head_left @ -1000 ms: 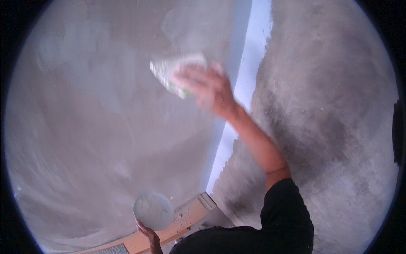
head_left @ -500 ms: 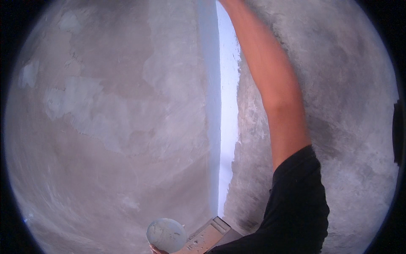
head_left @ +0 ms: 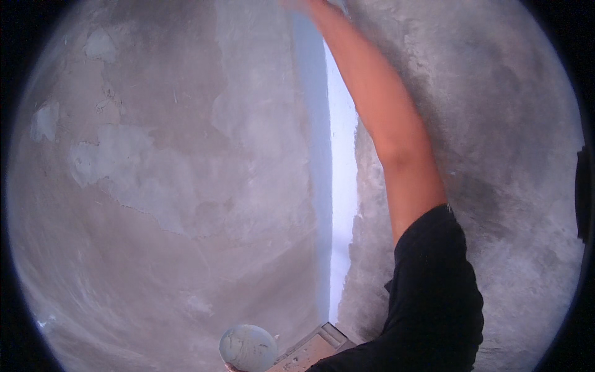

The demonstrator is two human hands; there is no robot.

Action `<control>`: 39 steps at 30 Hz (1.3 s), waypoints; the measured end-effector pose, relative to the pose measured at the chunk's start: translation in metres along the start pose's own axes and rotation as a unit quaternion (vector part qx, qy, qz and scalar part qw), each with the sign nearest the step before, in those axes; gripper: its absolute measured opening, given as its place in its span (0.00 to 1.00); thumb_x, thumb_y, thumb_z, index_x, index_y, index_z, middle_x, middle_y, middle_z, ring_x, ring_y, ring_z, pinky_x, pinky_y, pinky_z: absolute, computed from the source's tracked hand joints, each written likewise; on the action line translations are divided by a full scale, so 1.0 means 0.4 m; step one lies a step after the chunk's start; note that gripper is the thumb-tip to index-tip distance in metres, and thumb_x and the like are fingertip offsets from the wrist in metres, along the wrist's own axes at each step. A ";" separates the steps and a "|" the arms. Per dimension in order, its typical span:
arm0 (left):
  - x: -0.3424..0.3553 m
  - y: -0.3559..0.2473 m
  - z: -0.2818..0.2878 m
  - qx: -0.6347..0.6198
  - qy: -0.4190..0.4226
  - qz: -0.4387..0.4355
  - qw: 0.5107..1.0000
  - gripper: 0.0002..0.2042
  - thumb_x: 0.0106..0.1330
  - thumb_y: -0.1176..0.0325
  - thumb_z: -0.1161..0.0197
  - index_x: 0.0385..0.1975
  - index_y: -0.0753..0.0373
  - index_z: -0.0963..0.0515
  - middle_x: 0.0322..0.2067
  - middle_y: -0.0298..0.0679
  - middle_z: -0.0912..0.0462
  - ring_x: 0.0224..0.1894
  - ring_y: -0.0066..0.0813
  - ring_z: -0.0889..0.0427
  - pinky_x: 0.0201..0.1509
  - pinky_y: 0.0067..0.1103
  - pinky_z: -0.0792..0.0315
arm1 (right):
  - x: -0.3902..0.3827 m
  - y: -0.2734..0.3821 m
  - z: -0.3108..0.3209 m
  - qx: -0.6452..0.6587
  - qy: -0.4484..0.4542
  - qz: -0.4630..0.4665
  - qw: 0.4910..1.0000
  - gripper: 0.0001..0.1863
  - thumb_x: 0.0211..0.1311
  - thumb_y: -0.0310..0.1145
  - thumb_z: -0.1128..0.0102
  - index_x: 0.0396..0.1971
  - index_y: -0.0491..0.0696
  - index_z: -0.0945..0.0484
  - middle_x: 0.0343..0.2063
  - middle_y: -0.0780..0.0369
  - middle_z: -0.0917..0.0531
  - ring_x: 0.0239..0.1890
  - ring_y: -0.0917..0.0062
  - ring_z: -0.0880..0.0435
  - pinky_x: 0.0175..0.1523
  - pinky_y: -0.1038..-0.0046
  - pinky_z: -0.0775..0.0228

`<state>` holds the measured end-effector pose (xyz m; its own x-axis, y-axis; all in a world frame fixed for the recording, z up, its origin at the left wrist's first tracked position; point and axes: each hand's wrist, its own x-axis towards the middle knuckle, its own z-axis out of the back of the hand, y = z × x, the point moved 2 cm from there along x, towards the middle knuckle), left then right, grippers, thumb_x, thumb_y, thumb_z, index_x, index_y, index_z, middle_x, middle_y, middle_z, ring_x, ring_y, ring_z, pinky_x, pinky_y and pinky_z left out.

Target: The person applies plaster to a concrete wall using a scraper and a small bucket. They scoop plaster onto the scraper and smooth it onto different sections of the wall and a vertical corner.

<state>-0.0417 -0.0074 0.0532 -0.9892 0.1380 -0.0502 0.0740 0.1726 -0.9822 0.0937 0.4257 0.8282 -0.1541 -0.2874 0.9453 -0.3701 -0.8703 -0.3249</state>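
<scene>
My right arm reaches up along the corner. My right hand (head_left: 302, 5) is at the top edge, smeared by motion and partly out of view, so its grip and anything in it are hidden. Beneath it runs a smooth white strip (head_left: 342, 186) with a ragged right edge, beside a blue-grey band (head_left: 321, 186). Low in the picture, a round pale bowl (head_left: 249, 347) with putty-like smears is held by my left hand (head_left: 231, 367); only a bit of its fingers shows at the bowl's lower left rim.
A patchy grey plastered wall (head_left: 155, 186) fills the left side. Rough, darker wall (head_left: 508, 155) lies to the right. Below, a brown, spattered board or box (head_left: 313, 352) juts up beside the bowl. A dark object (head_left: 582, 195) shows at the right rim.
My right hand and forearm have shifted left and slightly down at the top, bringing the hand into view. The bowl and wall sit slightly lower and farther right in the picture.
</scene>
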 end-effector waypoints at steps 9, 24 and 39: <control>0.004 -0.010 0.018 -0.002 -0.002 -0.012 1.000 0.29 0.71 0.46 0.58 0.54 0.68 0.31 0.47 0.46 0.26 0.49 0.39 0.27 0.53 0.33 0.33 | -0.288 0.180 0.112 0.016 0.065 -0.055 0.996 0.15 0.63 0.36 0.47 0.48 0.56 0.21 0.36 0.54 0.17 0.37 0.58 0.18 0.47 0.61 0.28; -0.001 0.016 0.007 0.000 -0.006 -0.005 1.000 0.29 0.71 0.46 0.59 0.55 0.68 0.31 0.48 0.47 0.26 0.50 0.39 0.28 0.54 0.34 0.33 | 0.205 0.003 -0.029 -0.063 -0.057 0.053 0.995 0.14 0.61 0.37 0.52 0.39 0.48 0.20 0.35 0.49 0.18 0.39 0.54 0.20 0.45 0.55 0.28; 0.021 0.078 0.073 -0.006 -0.011 -0.010 1.000 0.29 0.71 0.46 0.59 0.55 0.68 0.31 0.48 0.47 0.27 0.50 0.39 0.28 0.55 0.34 0.34 | -0.155 0.091 0.089 -0.056 0.004 -0.121 0.991 0.21 0.65 0.46 0.46 0.46 0.45 0.21 0.36 0.51 0.17 0.40 0.62 0.18 0.47 0.64 0.28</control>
<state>-0.0516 -0.0293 0.0168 -0.9929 0.1132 -0.0355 0.0564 0.1869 -0.9808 0.1223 0.3975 0.7585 -0.0562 -0.0716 0.9958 -0.4965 -0.8633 -0.0901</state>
